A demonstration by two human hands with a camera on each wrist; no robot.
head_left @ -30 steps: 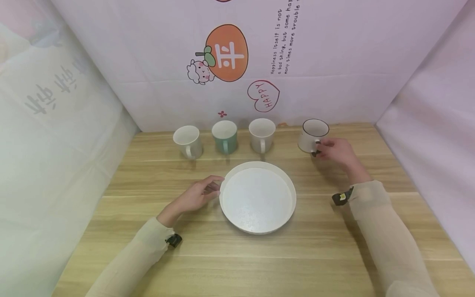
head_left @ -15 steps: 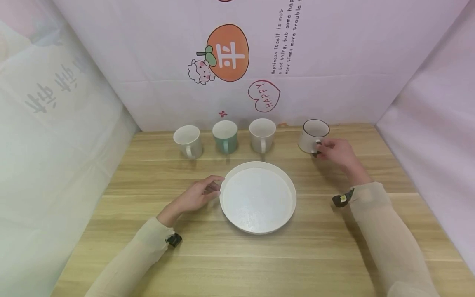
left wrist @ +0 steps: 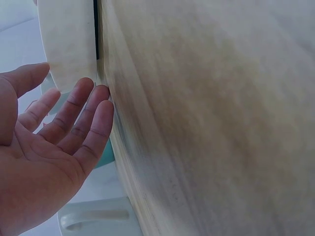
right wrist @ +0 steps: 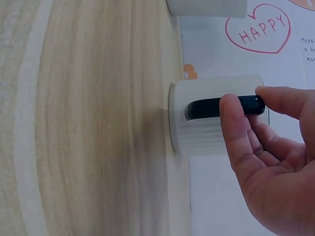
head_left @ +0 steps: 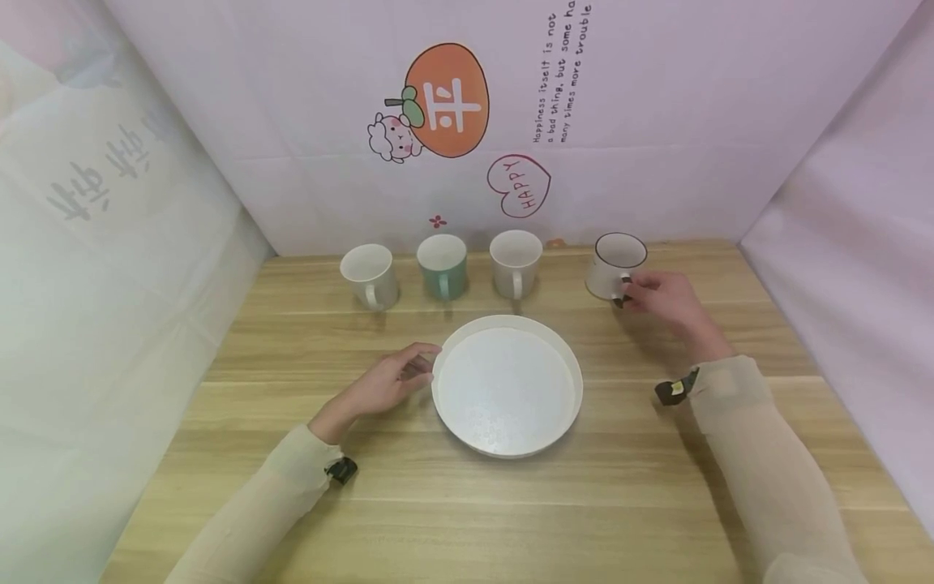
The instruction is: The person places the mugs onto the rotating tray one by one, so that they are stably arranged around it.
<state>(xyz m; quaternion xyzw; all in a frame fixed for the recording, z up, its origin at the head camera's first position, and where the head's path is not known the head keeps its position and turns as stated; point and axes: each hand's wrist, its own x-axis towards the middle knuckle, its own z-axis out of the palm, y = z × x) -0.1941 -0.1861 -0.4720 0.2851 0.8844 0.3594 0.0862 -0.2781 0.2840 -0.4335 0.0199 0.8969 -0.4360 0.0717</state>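
My right hand point(head_left: 666, 302) pinches the black handle point(right wrist: 204, 108) of a white mug with a dark rim point(head_left: 606, 276), which stands upright at the back right of the table. In the right wrist view the thumb lies at the top of the handle and the fingers curl around it; the mug's side is ribbed. My left hand point(head_left: 387, 383) is at the left edge of a round white tray point(head_left: 507, 393), fingers relaxed and slightly bent. The left wrist view shows its palm and spread fingers, fingertips right at the tray's wall point(left wrist: 69, 39).
Left of the held mug stand a white mug point(head_left: 515, 272), a green mug point(head_left: 451, 280) and another white mug point(head_left: 379, 284), handles facing me. A printed white cloth point(head_left: 328, 195) hangs close behind them. More cloth point(head_left: 146, 268) closes off both sides of the wooden table point(head_left: 452, 527).
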